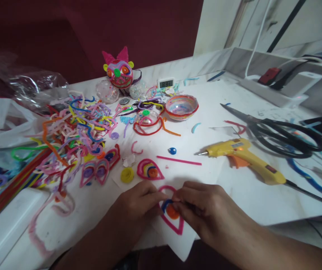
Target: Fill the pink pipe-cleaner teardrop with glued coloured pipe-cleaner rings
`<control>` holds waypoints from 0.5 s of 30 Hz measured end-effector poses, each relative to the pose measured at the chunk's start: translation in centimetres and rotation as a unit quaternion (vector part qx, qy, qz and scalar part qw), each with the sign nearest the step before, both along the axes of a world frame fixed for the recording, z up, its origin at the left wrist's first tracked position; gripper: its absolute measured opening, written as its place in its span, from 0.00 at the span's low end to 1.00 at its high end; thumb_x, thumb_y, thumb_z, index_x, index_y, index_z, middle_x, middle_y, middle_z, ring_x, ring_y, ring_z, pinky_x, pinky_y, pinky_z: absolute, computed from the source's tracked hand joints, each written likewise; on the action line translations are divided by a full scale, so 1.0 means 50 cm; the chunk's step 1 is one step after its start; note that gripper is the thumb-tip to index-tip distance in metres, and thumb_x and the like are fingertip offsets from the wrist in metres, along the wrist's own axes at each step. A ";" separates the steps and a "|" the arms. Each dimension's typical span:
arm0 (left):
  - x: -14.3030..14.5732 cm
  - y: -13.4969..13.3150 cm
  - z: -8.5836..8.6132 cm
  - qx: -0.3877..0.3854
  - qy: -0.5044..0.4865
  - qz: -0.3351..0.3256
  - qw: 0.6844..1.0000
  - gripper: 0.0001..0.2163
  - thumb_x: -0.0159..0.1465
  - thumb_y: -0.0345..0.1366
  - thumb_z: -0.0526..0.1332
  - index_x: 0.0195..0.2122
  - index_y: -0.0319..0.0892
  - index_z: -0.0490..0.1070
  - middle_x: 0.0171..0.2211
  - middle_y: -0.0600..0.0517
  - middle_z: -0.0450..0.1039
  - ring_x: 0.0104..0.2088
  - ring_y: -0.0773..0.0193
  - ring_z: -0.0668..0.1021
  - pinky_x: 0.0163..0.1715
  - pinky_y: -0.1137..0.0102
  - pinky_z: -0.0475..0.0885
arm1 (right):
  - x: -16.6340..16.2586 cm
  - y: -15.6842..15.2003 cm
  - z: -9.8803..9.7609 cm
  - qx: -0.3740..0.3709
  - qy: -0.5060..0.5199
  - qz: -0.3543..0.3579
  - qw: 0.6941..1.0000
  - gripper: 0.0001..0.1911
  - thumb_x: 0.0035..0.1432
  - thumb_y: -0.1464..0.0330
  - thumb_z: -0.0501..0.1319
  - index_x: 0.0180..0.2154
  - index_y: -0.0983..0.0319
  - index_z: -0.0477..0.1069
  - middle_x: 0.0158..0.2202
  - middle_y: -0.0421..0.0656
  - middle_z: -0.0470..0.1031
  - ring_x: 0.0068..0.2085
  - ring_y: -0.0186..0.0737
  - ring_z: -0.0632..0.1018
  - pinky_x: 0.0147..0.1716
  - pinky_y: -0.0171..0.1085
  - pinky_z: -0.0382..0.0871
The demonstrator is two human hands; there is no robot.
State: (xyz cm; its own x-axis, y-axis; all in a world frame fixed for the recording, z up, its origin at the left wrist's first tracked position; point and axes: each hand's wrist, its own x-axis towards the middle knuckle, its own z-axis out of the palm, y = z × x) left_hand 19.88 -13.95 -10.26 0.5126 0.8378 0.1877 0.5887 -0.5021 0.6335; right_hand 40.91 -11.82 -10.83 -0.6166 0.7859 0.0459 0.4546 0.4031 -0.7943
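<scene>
At the table's front edge lies a teardrop outline of pink pipe cleaner (181,226) on white paper, with an orange coil (173,212) inside it. A short blue pipe cleaner (165,206) curves over the coil. My left hand (138,202) is closed, its thumb and finger gripping the teardrop's left rim. With thumb and forefinger pinched, my right hand (208,206) presses on the end of the blue strip beside the coil; the fingertips partly hide it. Just beyond sits a similar teardrop piece (152,170) with yellow, blue and orange inside.
A yellow glue gun (234,152) and black-handled scissors (279,135) lie at the right, near a power strip (276,92). Tangled pipe cleaners (79,131) pile up at left. Behind stand a decorated ball figure (119,73), a coiled bowl (181,107) and a digital timer (165,83).
</scene>
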 end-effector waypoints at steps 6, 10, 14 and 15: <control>-0.002 -0.001 -0.007 -0.017 -0.011 0.025 0.999 0.13 0.66 0.25 0.57 0.48 0.43 0.76 0.35 0.51 0.74 0.36 0.66 0.78 0.36 0.74 0.71 | 0.001 -0.001 0.008 -0.001 0.020 -0.010 1.000 0.12 0.66 0.70 0.54 0.28 0.60 0.67 0.28 0.39 0.69 0.28 0.31 0.68 0.26 0.32 0.59; 0.002 0.003 0.002 -0.046 -0.039 0.049 0.997 0.13 0.65 0.26 0.59 0.47 0.45 0.77 0.36 0.52 0.76 0.37 0.67 0.79 0.38 0.76 0.71 | 0.007 0.002 0.018 0.003 0.061 -0.007 0.998 0.12 0.66 0.71 0.55 0.29 0.59 0.68 0.28 0.37 0.69 0.27 0.29 0.68 0.25 0.30 0.60; 0.010 0.009 0.018 -0.075 -0.056 0.061 0.994 0.09 0.64 0.28 0.61 0.41 0.45 0.79 0.33 0.53 0.78 0.33 0.67 0.79 0.35 0.76 0.71 | 0.010 0.010 0.024 0.007 0.096 -0.001 0.995 0.11 0.66 0.71 0.56 0.29 0.59 0.69 0.27 0.37 0.70 0.27 0.29 0.70 0.25 0.30 0.60; 0.012 0.010 0.023 -0.081 -0.057 0.064 0.993 0.08 0.64 0.29 0.61 0.39 0.45 0.79 0.32 0.54 0.79 0.32 0.67 0.79 0.34 0.76 0.70 | 0.010 0.011 0.025 0.007 0.101 -0.003 0.995 0.10 0.66 0.71 0.56 0.30 0.59 0.69 0.27 0.37 0.70 0.27 0.29 0.70 0.26 0.30 0.61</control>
